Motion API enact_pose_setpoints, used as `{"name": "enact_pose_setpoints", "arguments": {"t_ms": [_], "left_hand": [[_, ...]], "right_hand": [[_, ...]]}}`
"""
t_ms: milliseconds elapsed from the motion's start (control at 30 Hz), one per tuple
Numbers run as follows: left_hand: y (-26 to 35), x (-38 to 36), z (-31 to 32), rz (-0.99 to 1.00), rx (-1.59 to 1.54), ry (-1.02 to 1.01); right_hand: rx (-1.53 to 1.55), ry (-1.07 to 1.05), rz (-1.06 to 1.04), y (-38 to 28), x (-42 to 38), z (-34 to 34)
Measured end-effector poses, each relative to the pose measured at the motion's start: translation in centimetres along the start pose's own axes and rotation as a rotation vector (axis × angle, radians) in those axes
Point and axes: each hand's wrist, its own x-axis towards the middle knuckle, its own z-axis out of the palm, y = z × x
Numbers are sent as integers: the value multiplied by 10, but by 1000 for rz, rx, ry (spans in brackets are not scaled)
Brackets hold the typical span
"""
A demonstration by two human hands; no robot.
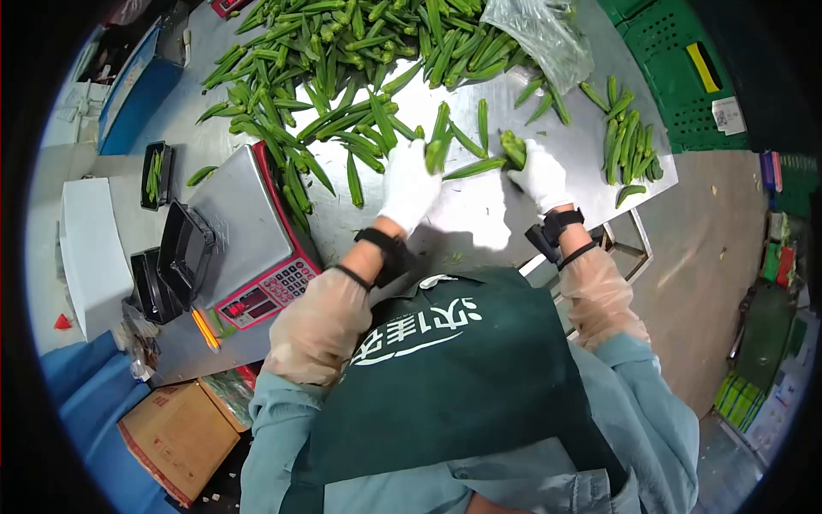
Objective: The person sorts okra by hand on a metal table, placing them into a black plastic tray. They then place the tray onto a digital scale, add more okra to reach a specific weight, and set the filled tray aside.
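Observation:
My left hand [409,184], in a white glove, is closed around green okra [438,147] whose tips stick up past the thumb. To its right, my right hand [541,176], also gloved, grips a small bunch of okra [513,149] with the stem ends toward the left hand. A few loose pods, among them one okra pod [476,168], lie on the metal table between the hands. Just beyond my hands spreads a large heap of okra [342,43]. The fingers' undersides are hidden.
A red-framed scale [244,214] stands at the left, with a black tray [186,254] at its edge. Another black tray [156,176] holds okra. A clear plastic bag [548,38] lies on the heap's right side. Sorted-looking okra [629,141] sits near the table's right edge, beside green crates [676,77].

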Motion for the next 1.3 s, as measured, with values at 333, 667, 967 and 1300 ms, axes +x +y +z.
{"name": "enact_pose_setpoints", "arguments": {"t_ms": [333, 667, 967, 1300], "left_hand": [[-11, 16, 42, 116, 396, -63], [-38, -35, -69, -582, -1500, -478], [-34, -80, -57, -615, -2015, -511], [-34, -93, -86, -612, -2030, -543]], "right_hand": [[250, 148, -406, -24, -13, -25], [-84, 10, -318, -56, -16, 10], [1383, -917, 233, -77, -38, -23], [1981, -1184, 462, -105, -60, -12]]}}
